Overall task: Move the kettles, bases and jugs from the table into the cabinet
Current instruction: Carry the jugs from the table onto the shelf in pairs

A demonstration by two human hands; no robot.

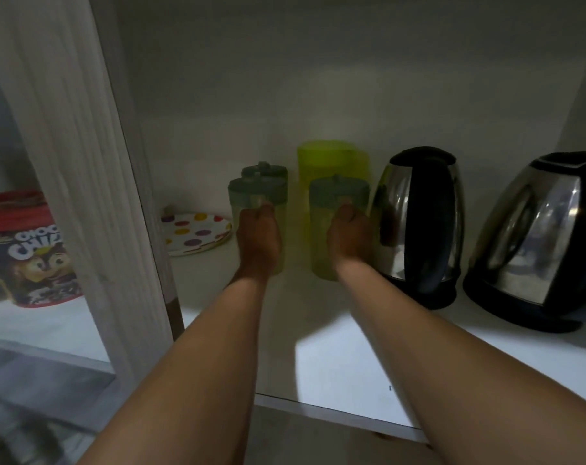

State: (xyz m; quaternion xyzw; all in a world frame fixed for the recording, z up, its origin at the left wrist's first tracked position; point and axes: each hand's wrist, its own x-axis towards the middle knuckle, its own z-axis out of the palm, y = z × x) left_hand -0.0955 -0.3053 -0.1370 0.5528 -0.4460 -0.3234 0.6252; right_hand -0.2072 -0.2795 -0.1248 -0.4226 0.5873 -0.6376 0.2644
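Two clear-green jugs w/ grey-green lids stand upright on the cabinet shelf, both being held. Landmark = tall yellow-green pitcher at the back wall. Left jug sits front-left of the pitcher; left hand wraps its near side, grip curled shut around the body just under the lid. Right jug sits directly in front of the pitcher, touching or nearly so; right hand closed around it the same way, fingertips hidden behind the jug. A third lidded jug is left of the pitcher, right behind the left jug, only its lid showing. Near kettle, steel w/ black handle + lid, upright on a black base just right of the pitcher, close beside the right hand. Second kettle, same type, further right of the pitcher, apart from the first. Polka-dot plate lies flat far left of the pitcher, by the side wall. Cabinet door is open at left; beyond it a choco cereal tub w/ red lid, partly blurred.
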